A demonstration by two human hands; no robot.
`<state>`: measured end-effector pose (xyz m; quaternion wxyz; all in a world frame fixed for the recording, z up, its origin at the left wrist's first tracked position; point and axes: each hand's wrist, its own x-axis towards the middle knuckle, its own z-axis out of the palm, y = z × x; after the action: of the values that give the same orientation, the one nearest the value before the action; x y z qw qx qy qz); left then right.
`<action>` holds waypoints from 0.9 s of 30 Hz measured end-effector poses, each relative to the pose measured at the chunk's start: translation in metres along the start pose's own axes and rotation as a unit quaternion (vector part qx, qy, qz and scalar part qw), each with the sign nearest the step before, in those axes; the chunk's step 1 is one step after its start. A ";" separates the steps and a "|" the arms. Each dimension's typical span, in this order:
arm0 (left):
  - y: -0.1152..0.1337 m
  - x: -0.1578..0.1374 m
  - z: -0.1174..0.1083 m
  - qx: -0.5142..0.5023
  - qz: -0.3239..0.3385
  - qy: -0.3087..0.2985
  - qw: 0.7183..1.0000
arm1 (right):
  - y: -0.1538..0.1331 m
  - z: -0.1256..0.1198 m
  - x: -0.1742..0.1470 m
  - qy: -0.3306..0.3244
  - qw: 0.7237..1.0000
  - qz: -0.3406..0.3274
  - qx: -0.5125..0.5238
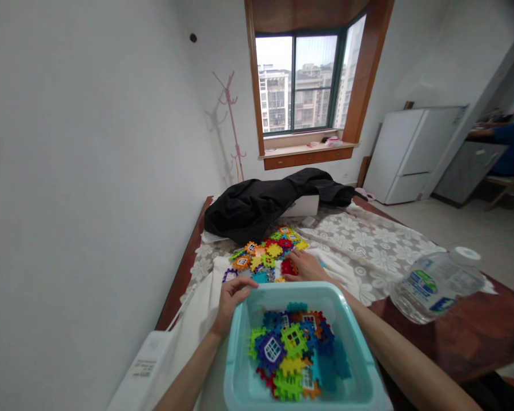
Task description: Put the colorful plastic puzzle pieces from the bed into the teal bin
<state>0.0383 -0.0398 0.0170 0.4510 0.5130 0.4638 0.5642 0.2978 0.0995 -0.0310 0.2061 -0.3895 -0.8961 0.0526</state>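
In the head view a light blue plastic tub (355, 337) stands close in front of me, with several colourful interlocking toy pieces (293, 339) inside, some with white window inserts. My left hand (231, 299) is closed on the tub's far left rim. Beyond the tub, my right hand (306, 266) is at the right edge of a loose pile of similar toy pieces (274, 250). A red toy piece (288, 266) lies between its fingers and thumb, partly hidden by the hand. My right forearm passes along the tub's right side.
A black cloth (257, 205) lies over a white box (302, 206) behind the pile. To the right a large clear plastic bottle (437, 285) stands on the table. A patterned tablecloth (377, 245) covers much of the tabletop. A wall runs along the left.
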 end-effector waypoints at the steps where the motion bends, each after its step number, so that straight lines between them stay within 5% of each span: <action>1: 0.001 -0.002 0.000 -0.004 0.001 -0.005 1.000 | -0.002 -0.001 -0.001 0.009 1.000 0.006 0.006; 5: 0.007 -0.009 0.001 -0.013 0.000 -0.034 0.999 | -0.004 -0.003 -0.004 0.059 0.998 0.024 0.029; 12: 0.018 -0.008 0.010 -0.096 -0.096 -0.217 0.967 | 0.008 0.001 -0.005 0.102 0.991 0.066 0.061; 16: 0.025 -0.010 0.020 -0.140 -0.138 -0.249 0.948 | 0.008 -0.002 -0.005 0.085 0.992 0.063 0.066; 20: 0.032 -0.018 0.029 -0.238 -0.219 -0.309 0.894 | 0.006 -0.009 -0.007 0.089 0.991 0.060 0.077; 23: 0.032 -0.021 0.029 -0.242 -0.280 -0.350 0.861 | 0.007 -0.011 -0.006 0.136 0.982 0.058 0.114; 27: 0.019 -0.022 0.022 -0.219 -0.315 -0.335 0.860 | 0.009 -0.018 0.002 0.222 0.947 0.074 0.218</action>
<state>0.0610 -0.0636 0.0328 0.8337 0.3858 0.2856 0.2730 0.3101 0.1055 -0.0167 0.4754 -0.4025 -0.7627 0.1742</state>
